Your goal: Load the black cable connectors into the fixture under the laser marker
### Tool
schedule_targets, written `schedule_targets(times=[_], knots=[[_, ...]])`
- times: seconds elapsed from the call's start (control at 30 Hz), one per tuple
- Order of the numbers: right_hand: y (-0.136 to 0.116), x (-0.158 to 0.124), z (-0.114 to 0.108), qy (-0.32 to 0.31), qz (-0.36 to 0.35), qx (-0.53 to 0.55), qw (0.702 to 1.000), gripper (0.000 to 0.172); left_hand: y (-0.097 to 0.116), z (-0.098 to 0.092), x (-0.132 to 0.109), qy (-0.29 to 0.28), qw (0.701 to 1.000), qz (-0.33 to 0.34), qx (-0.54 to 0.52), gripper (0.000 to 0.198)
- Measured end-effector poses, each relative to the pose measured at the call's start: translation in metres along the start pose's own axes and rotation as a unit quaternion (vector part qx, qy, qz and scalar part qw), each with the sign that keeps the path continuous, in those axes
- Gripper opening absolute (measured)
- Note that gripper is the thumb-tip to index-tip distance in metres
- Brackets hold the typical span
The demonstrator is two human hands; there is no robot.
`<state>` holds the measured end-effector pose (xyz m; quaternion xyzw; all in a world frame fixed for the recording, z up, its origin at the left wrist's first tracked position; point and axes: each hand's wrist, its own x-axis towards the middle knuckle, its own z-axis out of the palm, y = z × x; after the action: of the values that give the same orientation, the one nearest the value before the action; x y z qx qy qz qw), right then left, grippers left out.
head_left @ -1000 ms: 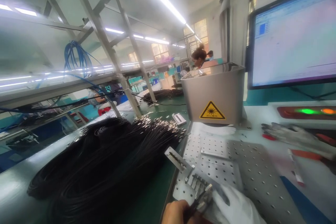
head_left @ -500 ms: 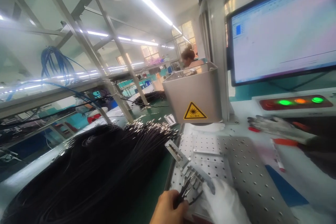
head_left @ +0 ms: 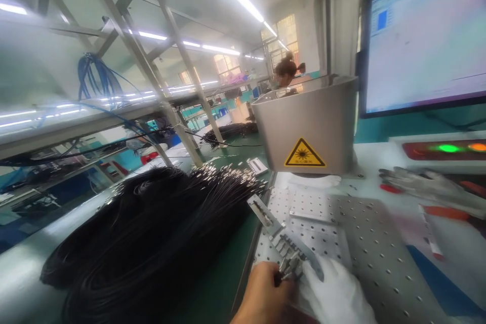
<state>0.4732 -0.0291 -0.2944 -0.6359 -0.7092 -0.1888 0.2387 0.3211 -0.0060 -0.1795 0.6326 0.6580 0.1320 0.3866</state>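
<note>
Fingers (head_left: 277,277) of the bare left hand (head_left: 264,296) pinch cable connectors (head_left: 289,266); gloved right hand (head_left: 334,296) steadies the fixture (head_left: 288,248)

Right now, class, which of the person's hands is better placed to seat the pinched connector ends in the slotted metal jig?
Probably the left: the bare left hand already pinches the connector ends at the slotted metal jig, while the white-gloved right hand rests beside them.
</note>
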Motion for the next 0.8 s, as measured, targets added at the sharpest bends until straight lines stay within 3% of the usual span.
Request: schedule_targets(times=[0.13,0.27,0.37,0.6,0.8], knots=[[0.014,-0.002,0.011,0.040,-0.076,-0.015,0.996,0.026,0.004,-0.001,-0.003,0.004,1.000,0.011,-0.007,0.019],[0.026,-0.002,0.014,0.062,-0.126,-0.023,0.990,0.024,-0.002,-0.016,-0.002,-0.034,0.998,0.034,-0.050,0.018],[0.028,0.000,0.010,0.081,-0.144,-0.018,0.986,0.025,-0.012,-0.029,-0.002,-0.023,0.996,0.019,-0.088,0.010],[0.024,0.007,0.005,0.135,-0.151,-0.021,0.979,0.023,-0.011,-0.027,0.003,-0.026,0.964,-0.013,-0.265,0.015],[0.021,0.003,0.008,0.081,-0.116,-0.007,0.990,0.026,-0.006,-0.021,0.019,-0.024,0.979,0.058,-0.196,0.007]])
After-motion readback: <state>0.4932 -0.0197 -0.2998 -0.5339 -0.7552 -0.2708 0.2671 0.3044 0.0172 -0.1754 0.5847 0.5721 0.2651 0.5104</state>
